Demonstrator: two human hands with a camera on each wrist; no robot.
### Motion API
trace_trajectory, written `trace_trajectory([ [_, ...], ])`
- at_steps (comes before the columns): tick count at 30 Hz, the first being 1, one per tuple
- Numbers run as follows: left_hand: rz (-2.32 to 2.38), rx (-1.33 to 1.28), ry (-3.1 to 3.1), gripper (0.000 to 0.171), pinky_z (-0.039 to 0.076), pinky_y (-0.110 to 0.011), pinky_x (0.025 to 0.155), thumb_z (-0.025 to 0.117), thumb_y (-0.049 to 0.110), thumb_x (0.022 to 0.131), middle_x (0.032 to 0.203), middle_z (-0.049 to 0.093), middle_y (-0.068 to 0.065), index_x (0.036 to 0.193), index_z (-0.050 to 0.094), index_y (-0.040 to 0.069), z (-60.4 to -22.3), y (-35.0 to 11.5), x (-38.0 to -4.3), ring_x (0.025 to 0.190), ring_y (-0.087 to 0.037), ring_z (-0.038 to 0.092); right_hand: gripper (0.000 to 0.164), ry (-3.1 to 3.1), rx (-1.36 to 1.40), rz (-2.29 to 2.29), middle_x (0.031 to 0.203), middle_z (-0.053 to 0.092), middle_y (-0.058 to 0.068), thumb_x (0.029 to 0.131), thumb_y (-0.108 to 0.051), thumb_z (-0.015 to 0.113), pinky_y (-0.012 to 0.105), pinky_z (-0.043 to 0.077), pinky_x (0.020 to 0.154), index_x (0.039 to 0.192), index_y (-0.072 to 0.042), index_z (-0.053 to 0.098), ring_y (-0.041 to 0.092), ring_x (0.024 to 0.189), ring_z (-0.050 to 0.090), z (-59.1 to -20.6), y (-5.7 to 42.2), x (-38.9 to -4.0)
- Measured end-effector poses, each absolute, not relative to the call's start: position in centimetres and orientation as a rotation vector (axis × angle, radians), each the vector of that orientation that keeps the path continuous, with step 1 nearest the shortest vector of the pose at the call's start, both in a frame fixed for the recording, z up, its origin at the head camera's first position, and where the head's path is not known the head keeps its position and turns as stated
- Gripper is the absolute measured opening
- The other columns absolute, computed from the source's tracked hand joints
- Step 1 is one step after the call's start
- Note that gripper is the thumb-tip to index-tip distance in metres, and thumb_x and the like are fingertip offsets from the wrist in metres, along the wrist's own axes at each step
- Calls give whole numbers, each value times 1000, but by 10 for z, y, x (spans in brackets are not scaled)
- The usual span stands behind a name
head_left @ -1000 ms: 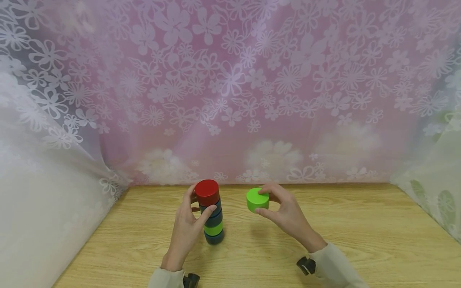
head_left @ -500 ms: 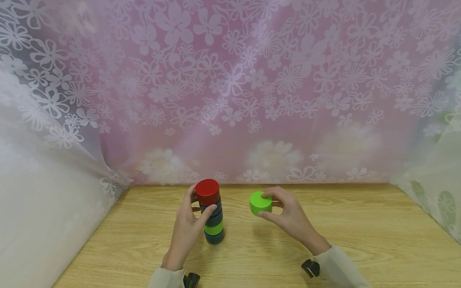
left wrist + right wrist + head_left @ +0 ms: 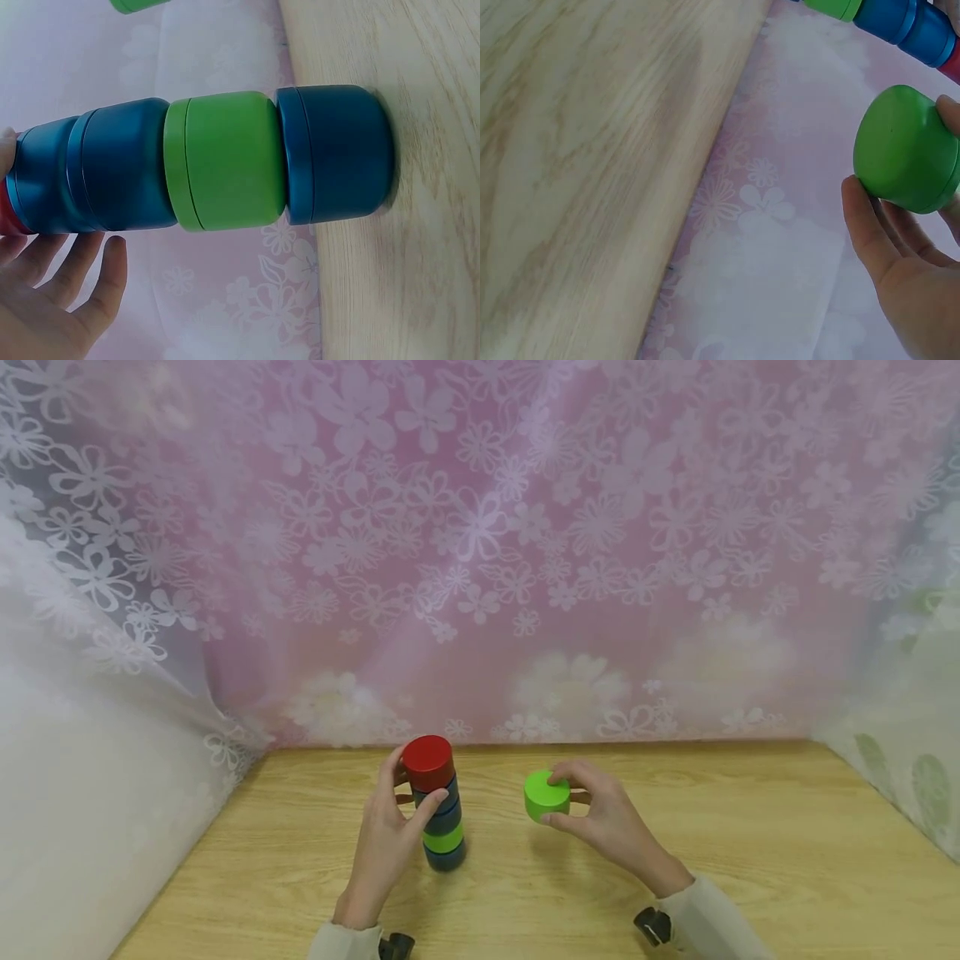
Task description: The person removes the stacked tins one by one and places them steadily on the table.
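The left hand (image 3: 386, 839) grips the stack (image 3: 447, 820) near its top, thumb on the near side and fingers spread round the far side, only as wide apart as the tins between them. The stack stands upright on the table (image 3: 300, 868), long axis vertical: a bottom blue tin (image 3: 341, 154), a green one (image 3: 229, 161), two more blue tins (image 3: 124, 165), then a red tin (image 3: 429, 760) at the top, flat face up.

The right hand (image 3: 611, 822) pinches a loose green tin (image 3: 545, 799), thumb on its near side, a fingertip at the rim of its top, other fingers partly hidden behind. The tin is held above the table, to the right of the stack and apart from it. It is squat, its axis roughly vertical, flat face up and rounded base down. A floral curtain (image 3: 525, 527) hangs behind.
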State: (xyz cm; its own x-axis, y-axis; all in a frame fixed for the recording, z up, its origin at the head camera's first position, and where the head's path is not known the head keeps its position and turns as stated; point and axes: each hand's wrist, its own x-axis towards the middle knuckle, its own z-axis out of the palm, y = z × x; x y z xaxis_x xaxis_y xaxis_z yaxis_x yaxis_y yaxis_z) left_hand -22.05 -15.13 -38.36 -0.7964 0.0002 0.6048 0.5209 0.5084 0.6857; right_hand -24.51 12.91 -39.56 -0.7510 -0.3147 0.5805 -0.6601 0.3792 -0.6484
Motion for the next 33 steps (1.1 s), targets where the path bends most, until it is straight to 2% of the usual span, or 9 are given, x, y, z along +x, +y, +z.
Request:
trace_trajectory([
  [18,-1275,-452,-2185,72,56,-48,81,81,8,87,126,65,-14,146,41,1,-383,-152,-219,110,-30,63,39,-2392,865,1358,110,60,10,74,6,87,34,60,77,100,-8,61,34,103,63,-400,133,-246],
  [29,-1280,-442,-2193,72,57,-46,82,81,9,88,126,65,-13,147,41,3,-383,-152,-219,110,-28,63,38,-2485,921,1315,106,56,9,76,5,86,30,59,74,98,-8,57,29,97,60,-406,133,-248],
  [33,-1283,-443,-2192,72,56,-47,82,81,9,88,126,65,-13,147,41,3,-382,-153,-219,110,-29,63,38,-2550,973,1245,103,56,5,76,1,87,30,58,75,98,-9,57,28,98,60,-410,133,-249],
])
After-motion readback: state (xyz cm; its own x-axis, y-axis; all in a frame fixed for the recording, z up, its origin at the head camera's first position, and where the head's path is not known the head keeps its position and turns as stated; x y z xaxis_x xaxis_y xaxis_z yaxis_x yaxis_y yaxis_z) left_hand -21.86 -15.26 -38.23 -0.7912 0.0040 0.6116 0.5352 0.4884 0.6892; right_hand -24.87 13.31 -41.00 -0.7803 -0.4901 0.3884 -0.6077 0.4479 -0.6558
